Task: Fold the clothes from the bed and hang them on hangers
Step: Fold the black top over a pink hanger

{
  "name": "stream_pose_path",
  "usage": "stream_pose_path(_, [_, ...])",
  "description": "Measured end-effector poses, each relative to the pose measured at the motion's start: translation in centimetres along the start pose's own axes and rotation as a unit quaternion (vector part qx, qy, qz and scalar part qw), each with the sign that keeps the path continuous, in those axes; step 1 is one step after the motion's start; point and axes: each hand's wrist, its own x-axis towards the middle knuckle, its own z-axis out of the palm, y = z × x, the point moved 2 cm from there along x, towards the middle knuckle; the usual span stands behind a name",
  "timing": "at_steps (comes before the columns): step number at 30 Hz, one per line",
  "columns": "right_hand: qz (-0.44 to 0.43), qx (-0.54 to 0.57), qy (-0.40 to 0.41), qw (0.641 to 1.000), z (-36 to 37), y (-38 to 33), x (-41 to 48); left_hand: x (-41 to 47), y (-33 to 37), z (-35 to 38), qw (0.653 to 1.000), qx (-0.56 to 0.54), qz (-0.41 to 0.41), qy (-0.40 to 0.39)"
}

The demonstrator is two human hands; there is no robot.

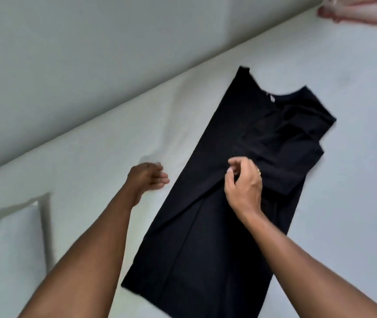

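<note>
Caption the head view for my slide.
Left hand beside and right hand above a black shirt partly folded on a white bed.

You've got a single view here, from your head, wide-angle, facing forward and steeply down onto the bed point(105, 148). The frame sits tilted, with the bed's far edge running diagonally from lower left to upper right. It's close in: both your forearms come up from the bottom edge and the black garment point(205, 237) fills the middle. A pillow point(6, 249) just makes the lower left corner.
</note>
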Motion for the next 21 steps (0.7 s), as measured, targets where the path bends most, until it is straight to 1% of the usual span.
stream_pose_path(1, [0.078,0.022,-0.027,0.996,0.5,0.5,-4.1,-2.0,-2.7,-1.3,0.999,0.053,-0.009,0.009])
stream_pose_path(2, [0.155,0.045,-0.062,0.985,1.1,1.0,-7.6,-3.8,-5.2,-2.3,0.994,0.105,-0.016,0.010])
stream_pose_path(4, [0.277,0.091,-0.139,0.947,2.6,1.0,-14.3,-7.2,-10.4,-4.3,0.978,0.203,-0.038,-0.002])
stream_pose_path(6, [0.312,0.104,-0.193,0.924,3.7,-0.4,-19.9,-10.1,-15.2,-5.9,0.956,0.289,-0.046,-0.022])
stream_pose_path(7, [0.323,0.107,-0.220,0.914,4.3,-1.3,-22.2,-11.2,-17.0,-6.3,0.953,0.297,-0.044,-0.035])
stream_pose_path(9, [0.352,0.108,-0.281,0.886,5.7,-3.2,-26.3,-12.5,-19.6,-7.0,0.955,0.290,-0.041,-0.035])
stream_pose_path(10, [0.363,0.105,-0.303,0.875,6.4,-3.8,-28.0,-12.8,-20.3,-7.3,0.954,0.297,-0.034,-0.029])
stream_pose_path(12, [0.383,0.085,-0.316,0.864,7.3,-4.6,-30.7,-13.0,-21.3,-8.2,0.943,0.332,-0.025,-0.012])
stream_pose_path(14, [0.407,0.050,-0.323,0.853,7.7,-4.6,-32.3,-13.0,-21.7,-8.8,0.921,0.390,-0.006,0.007])
stream_pose_path(16, [0.380,-0.012,-0.351,0.855,7.0,-5.0,-32.1,-13.8,-21.3,-8.8,0.880,0.475,0.004,0.033])
stream_pose_path(18, [0.339,-0.080,-0.382,0.856,5.6,-5.7,-30.6,-15.0,-20.4,-8.1,0.823,0.566,0.008,0.053])
stream_pose_path(20, [0.283,-0.128,-0.376,0.873,3.0,-6.7,-27.9,-16.5,-18.5,-6.7,0.782,0.618,0.031,0.074])
stream_pose_path(21, [0.266,-0.140,-0.361,0.883,1.3,-7.4,-26.1,-17.3,-17.1,-5.6,0.773,0.626,0.053,0.089])
